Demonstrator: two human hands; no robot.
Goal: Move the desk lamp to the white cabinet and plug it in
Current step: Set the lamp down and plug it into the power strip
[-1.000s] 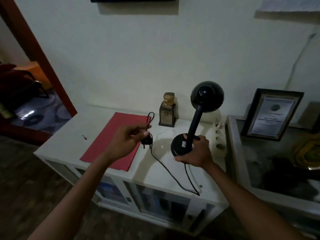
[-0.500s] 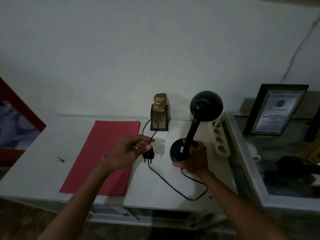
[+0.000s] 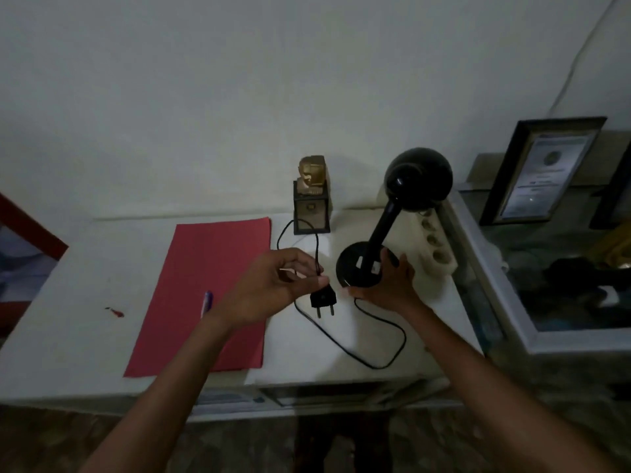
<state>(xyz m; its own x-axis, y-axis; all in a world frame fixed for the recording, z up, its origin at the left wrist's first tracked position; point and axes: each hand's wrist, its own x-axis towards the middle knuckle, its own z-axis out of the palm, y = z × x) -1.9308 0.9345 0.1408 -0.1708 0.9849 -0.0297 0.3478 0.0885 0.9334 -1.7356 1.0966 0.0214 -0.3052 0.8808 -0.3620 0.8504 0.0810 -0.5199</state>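
The black desk lamp stands on the white cabinet with its round shade up and its round base down. My right hand wraps the near side of the base. My left hand pinches the black cord just above the two-pin plug, which hangs prongs down over the cabinet top. The cord loops across the top near the front edge. A white power strip with several sockets lies just right of the lamp base.
A red folder with a pen on it lies left of my hands. A small gold trophy stands at the wall behind. A glass-topped case with a framed certificate adjoins on the right.
The lamp base has come down onto the cabinet top close to the power strip. My left hand has stayed beside it with the plug hanging. The camera has moved closer.
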